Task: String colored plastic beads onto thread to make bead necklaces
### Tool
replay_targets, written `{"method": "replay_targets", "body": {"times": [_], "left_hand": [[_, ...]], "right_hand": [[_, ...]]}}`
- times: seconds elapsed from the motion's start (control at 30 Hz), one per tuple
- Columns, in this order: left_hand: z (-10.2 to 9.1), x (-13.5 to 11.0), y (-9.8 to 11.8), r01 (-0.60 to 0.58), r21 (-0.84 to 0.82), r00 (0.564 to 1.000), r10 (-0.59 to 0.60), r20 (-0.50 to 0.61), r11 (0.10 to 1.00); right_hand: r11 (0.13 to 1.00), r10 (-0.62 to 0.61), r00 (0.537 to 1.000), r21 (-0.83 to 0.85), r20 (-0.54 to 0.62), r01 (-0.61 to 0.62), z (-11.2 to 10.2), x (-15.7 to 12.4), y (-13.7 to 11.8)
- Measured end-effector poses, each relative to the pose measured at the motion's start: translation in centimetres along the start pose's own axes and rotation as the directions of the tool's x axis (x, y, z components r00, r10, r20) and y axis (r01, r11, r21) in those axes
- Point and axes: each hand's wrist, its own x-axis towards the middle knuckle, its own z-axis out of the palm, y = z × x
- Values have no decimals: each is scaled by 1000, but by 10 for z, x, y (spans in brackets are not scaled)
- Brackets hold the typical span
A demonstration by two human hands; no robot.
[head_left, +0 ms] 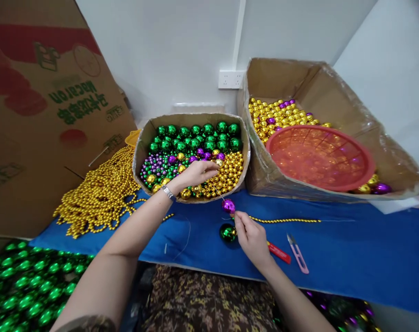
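Hands at the bead box

My left hand (195,174) reaches into the small box (140,152). Its fingertips are drawn together over the gold beads (230,173), but I cannot tell if one bead is already between them. My right hand (250,235) is pinched closed on the end of the gold bead strand (285,221), just beside the purple ball (228,205), from which a thin needle (221,197) sticks out toward the box. The green ball (227,233) lies on the table (351,258), touching my right fingers.

I think it is best to keep the right pinch firm and the needle steady, so the purple ball does not slip off, and to lift only one bead from the box. The pink snips (298,253) lie near, to the right.
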Motion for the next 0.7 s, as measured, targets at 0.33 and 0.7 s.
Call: {"method": "replay_targets", "body": {"times": [0.33,0.7], "left_hand": [[14,-1,-25,201,364,976,-219,9,909],[0,-39,13,146,-907,931,-365,-9,395]], "right_hand": [[999,-40,999,12,1,40,6,1,1],[999,23,1000,33,16,-23,1,7,-9]]}}
